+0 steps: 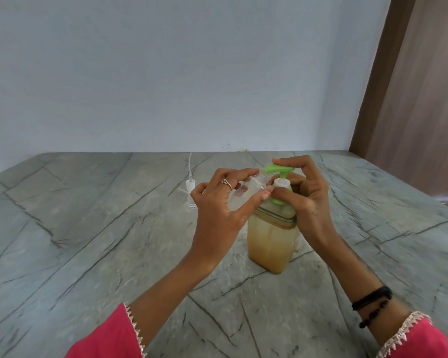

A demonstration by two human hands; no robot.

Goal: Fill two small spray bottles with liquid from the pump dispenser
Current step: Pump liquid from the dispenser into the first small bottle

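Near the middle of the worktop [88, 228], the left hand [217, 202] grips a tilted spray bottle [246, 192] with its mouth under the green pump [279, 168] the right hand [305, 195] presses and clasps; should that mouth slip aside, liquid would likely spill down the dispenser [270, 244].

one pump dispenser [270, 241], one spray bottle [246, 192], one spray cap [191, 187]

Both arms wear pink fabric sleeves [106, 337] edged with silver zigzag lace trim; left hand [219, 205] bears a silver finger ring [226, 183]; right wrist carries black thread bracelets [373, 303]
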